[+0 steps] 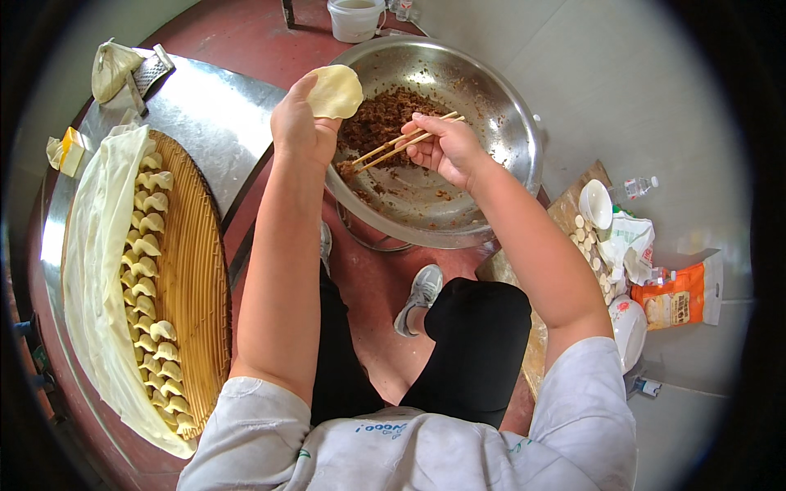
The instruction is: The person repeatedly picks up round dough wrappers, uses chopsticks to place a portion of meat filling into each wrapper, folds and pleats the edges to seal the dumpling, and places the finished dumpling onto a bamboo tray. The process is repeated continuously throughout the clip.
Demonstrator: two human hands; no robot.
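My left hand (305, 126) holds up a round, flat dough wrapper (336, 92) at the left rim of a large steel basin (516, 129). Dark brown minced filling (384, 116) lies in the basin, mostly on its left side. My right hand (443, 147) grips a pair of wooden chopsticks (393, 149) above the basin, their tips at a small clump of filling (346, 170) near the left wall. On my left, rows of shaped dumplings (145, 267) rest on a round slatted tray (190, 264), partly under a pale cloth (98, 276).
The tray stands on a metal table (202, 104) with a tied plastic bag (113, 70) and a small carton (72, 152). On my right, a wooden board (562, 212) bears cut dough pieces (586, 242) and a white bowl (595, 204). A white bucket (356, 21) stands beyond the basin.
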